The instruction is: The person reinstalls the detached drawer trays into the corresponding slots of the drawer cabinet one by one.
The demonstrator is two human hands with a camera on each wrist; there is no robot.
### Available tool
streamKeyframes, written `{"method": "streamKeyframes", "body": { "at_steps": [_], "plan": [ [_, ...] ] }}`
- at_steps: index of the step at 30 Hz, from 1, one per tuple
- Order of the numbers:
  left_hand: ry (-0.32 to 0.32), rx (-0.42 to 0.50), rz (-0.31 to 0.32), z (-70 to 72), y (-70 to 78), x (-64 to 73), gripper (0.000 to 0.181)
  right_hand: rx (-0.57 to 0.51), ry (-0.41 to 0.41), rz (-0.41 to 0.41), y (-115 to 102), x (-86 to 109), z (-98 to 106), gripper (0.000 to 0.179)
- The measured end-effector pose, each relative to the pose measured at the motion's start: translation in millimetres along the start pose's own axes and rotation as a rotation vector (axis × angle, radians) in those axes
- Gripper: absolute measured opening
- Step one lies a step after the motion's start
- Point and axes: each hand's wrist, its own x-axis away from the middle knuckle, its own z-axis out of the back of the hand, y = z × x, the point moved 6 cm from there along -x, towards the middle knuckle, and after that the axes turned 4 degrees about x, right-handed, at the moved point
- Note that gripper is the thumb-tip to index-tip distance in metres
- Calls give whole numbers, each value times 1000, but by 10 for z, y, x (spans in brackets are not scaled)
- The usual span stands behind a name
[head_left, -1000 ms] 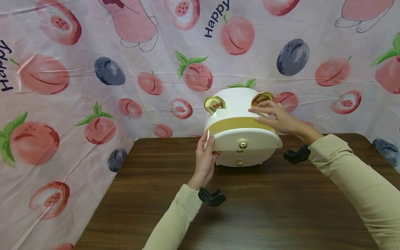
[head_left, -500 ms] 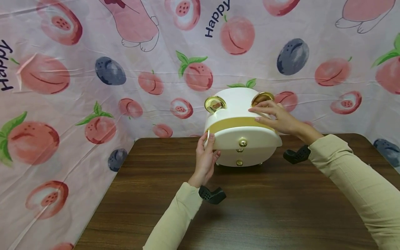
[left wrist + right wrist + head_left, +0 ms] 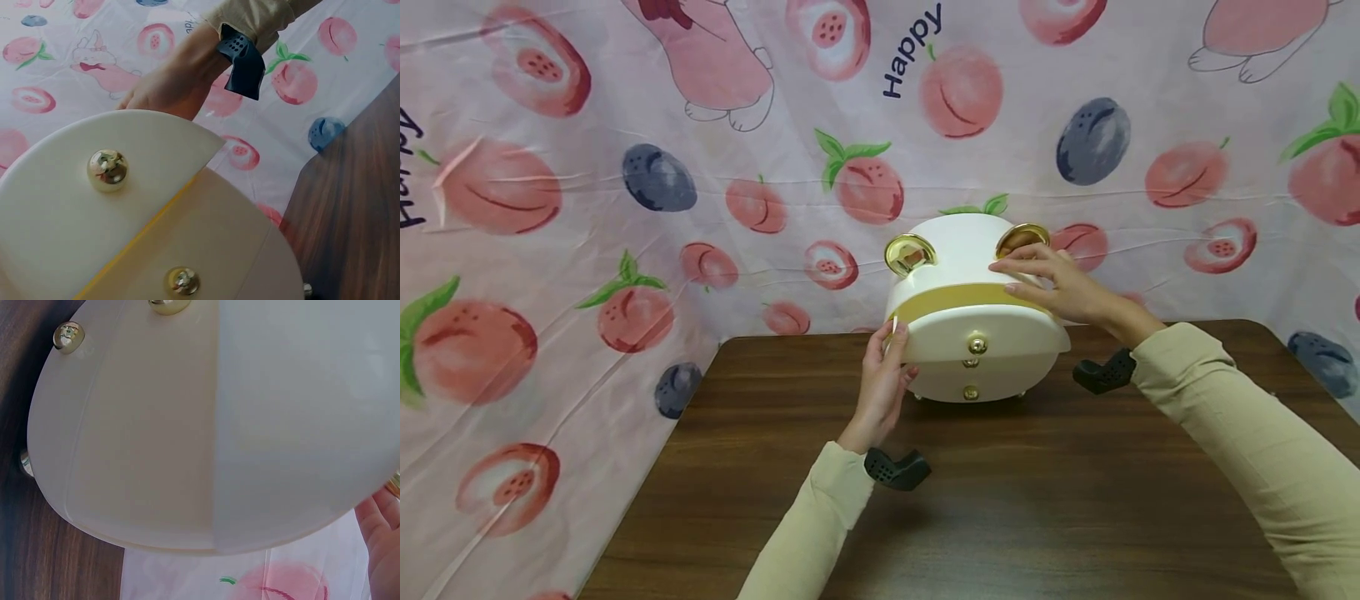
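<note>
A white, rounded cabinet (image 3: pixel 958 246) with gold ear-like discs (image 3: pixel 910 254) stands on the table. Its top drawer (image 3: pixel 1026 333), with a gold knob (image 3: pixel 977 345), is pulled partly out, baring a yellow band behind its front. My left hand (image 3: pixel 882 379) grips the drawer's left edge, thumb toward the front; in the left wrist view its fingers are hidden behind the drawer front (image 3: pixel 56 206). My right hand (image 3: pixel 1063 287) rests its extended fingers on the cabinet's top beside the right gold disc. Only part of that hand (image 3: pixel 382 544) shows at the right wrist view's edge.
Lower drawer fronts with small gold knobs (image 3: pixel 971 392) sit beneath the top drawer. A dark wooden table (image 3: pixel 1000 500) supports the cabinet on small gold feet. Behind and to the left hangs a pink fruit-print cloth (image 3: pixel 760 275). Black wrist mounts (image 3: pixel 897 469) stick out from both cuffs.
The top drawer's front has risen slightly in view, showing more of the knob below it. Then the whole head view shifts a little; both hands keep their places on the cabinet.
</note>
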Motion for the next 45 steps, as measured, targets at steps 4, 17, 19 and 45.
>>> {"method": "streamKeyframes", "body": {
  "at_steps": [4, 17, 19, 45],
  "plan": [
    [-5, -72, -24, 23, 44, -2, 46, 17, 20, 31, -4, -5, 6, 33],
    [11, -366, -347, 81, 216, 32, 39, 5, 12, 1, 9, 0, -3, 33],
    [16, -386, -400, 65, 231, 41, 37, 13, 13, 4, 5, 3, -1, 34],
    [59, -382, -494, 97, 218, 20, 42, 25, 22, 10, 10, -3, -12, 35]
  ]
}}
